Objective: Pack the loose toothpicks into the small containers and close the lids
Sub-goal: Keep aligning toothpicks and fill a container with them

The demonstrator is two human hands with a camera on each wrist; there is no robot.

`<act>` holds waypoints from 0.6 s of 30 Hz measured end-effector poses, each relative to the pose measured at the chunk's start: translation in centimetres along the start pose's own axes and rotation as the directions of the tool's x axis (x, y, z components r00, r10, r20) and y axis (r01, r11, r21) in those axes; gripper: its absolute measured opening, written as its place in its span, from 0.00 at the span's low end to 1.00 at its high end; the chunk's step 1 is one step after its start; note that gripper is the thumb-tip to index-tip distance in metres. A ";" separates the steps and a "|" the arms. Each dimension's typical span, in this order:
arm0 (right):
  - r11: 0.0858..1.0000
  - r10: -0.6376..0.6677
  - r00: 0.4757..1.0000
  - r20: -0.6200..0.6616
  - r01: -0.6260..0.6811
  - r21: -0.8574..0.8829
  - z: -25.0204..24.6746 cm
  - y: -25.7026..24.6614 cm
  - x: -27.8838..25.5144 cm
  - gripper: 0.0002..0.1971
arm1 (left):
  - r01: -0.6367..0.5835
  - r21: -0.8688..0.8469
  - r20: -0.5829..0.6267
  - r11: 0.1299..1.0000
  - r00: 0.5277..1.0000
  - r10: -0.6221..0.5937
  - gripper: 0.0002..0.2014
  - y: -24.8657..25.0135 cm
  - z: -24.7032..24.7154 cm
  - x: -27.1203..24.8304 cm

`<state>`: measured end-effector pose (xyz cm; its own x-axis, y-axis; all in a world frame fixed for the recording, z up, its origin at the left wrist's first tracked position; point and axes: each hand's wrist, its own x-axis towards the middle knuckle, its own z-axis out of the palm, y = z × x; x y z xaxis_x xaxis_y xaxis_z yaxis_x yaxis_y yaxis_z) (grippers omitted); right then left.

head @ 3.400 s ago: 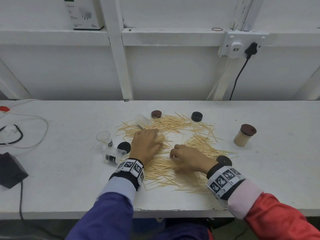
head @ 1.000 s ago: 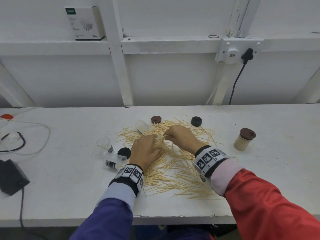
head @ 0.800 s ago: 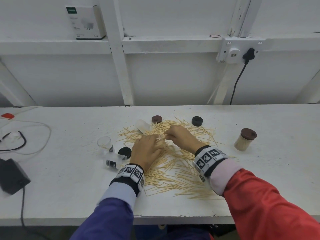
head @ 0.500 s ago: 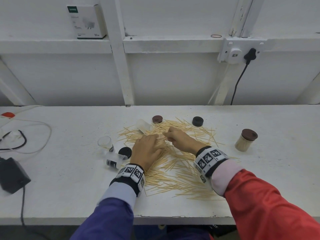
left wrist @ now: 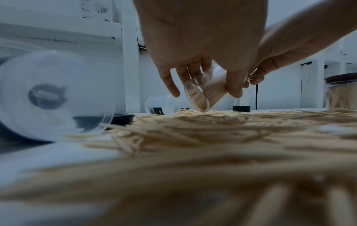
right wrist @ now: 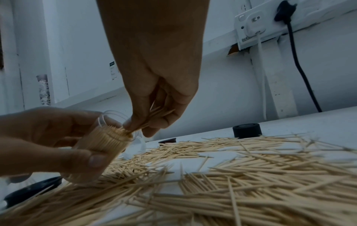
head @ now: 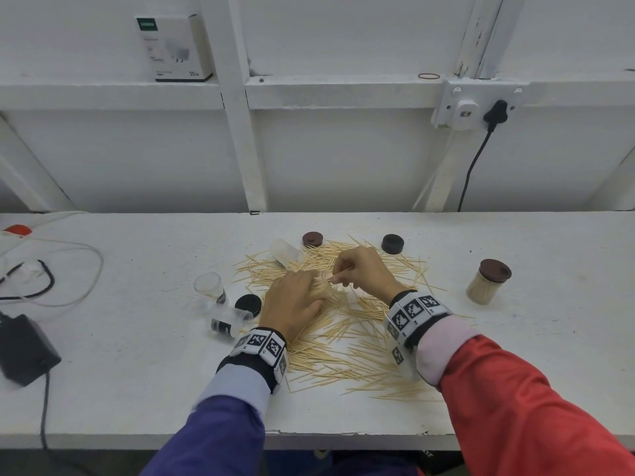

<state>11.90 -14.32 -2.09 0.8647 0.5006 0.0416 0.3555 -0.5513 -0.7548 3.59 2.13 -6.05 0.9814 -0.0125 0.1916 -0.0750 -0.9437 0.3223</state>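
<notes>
Loose toothpicks [head: 347, 341] lie scattered over the white table [head: 137, 355]. My left hand [head: 295, 300] grips a small clear container [left wrist: 204, 93] tilted on its side and packed with toothpicks [right wrist: 104, 140]. My right hand [head: 357, 269] pinches a small bunch of toothpicks [right wrist: 154, 113] with their tips at the container's mouth. A filled container with a brown lid [head: 488, 281] stands at the right. Two empty clear containers [head: 209, 286] [head: 228, 321] sit at the left, and another [head: 283, 252] lies at the back.
Loose lids lie around the pile: brown [head: 312, 239], black [head: 392, 243] at the back, black [head: 248, 305] by my left hand. Cables [head: 51, 269] and a black adapter [head: 24, 348] are at the far left. A wall socket with a plug [head: 494, 113] is behind.
My right hand left the near pile, came up to the container in my left hand and now holds toothpicks at its mouth. My left hand has stayed in place.
</notes>
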 end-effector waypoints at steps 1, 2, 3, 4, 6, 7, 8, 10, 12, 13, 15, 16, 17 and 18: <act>1.000 0.009 1.000 0.000 -0.009 0.014 0.0 0.0 0.0 0.05 | 0.002 0.000 -0.001 1.000 1.000 -0.002 0.28 0.0 0.0 0.0; 0.999 0.019 1.000 -0.003 -0.019 0.032 0.1 0.1 0.0 0.04 | 0.005 -0.002 -0.002 1.000 1.000 -0.005 0.28 0.1 0.0 0.0; 0.998 0.032 0.999 -0.006 -0.031 0.052 0.1 0.1 0.1 0.04 | 0.011 -0.007 -0.002 1.000 1.000 -0.011 0.28 0.1 0.0 0.0; 0.996 0.047 0.999 -0.007 -0.046 0.072 0.1 0.1 0.2 0.04 | 0.020 -0.014 -0.002 1.000 1.000 -0.020 0.28 0.2 -0.1 0.0; 0.991 0.083 0.997 -0.008 -0.081 0.110 0.0 0.1 0.3 0.06 | 0.031 -0.021 -0.003 0.999 1.000 -0.031 0.28 0.2 -0.1 0.0; 0.987 0.093 0.996 -0.009 -0.091 0.130 0.0 0.1 0.3 0.07 | 0.032 -0.020 -0.002 0.999 0.999 -0.032 0.28 0.2 -0.1 0.0; 0.984 0.094 0.995 -0.013 -0.091 0.152 0.0 0.1 0.3 0.07 | 0.030 -0.019 0.000 0.999 1.000 -0.030 0.27 0.2 0.0 0.0; 0.979 0.083 0.996 -0.041 -0.074 0.191 0.0 0.0 0.2 0.06 | 0.027 -0.015 0.001 1.000 1.000 -0.027 0.27 0.2 0.0 0.0; 0.971 0.084 0.993 -0.079 -0.063 0.231 0.2 -0.1 0.1 0.05 | 0.024 -0.005 0.004 1.000 1.000 -0.024 0.28 0.3 0.0 0.1; 0.969 0.093 0.991 -0.093 -0.068 0.239 0.4 -0.1 0.1 0.05 | 0.022 -0.001 0.006 1.000 1.000 -0.022 0.28 0.3 0.0 0.1; 0.968 0.105 0.990 -0.091 -0.080 0.239 0.6 -0.1 0.2 0.05 | 0.023 -0.001 0.011 1.000 1.000 -0.023 0.28 0.3 0.0 0.0; 0.965 0.104 0.991 -0.083 -0.080 0.251 0.7 -0.1 0.2 0.05 | 0.026 -0.003 0.011 1.000 1.000 -0.026 0.28 0.3 0.0 0.0; 0.960 0.104 0.992 -0.074 -0.080 0.268 0.7 -0.2 0.3 0.04 | 0.033 -0.007 0.009 0.999 0.999 -0.033 0.28 0.3 0.0 0.0; 0.957 0.104 0.992 -0.068 -0.082 0.279 0.8 -0.2 0.3 0.03 | 0.043 -0.012 0.007 0.999 0.999 -0.043 0.28 0.2 0.0 0.0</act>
<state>11.79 -13.54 -2.39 0.9191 0.3939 0.0069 0.1705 -0.3821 -0.9083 3.54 1.90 -5.97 0.9848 0.0258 0.1715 -0.0347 -0.9394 0.3409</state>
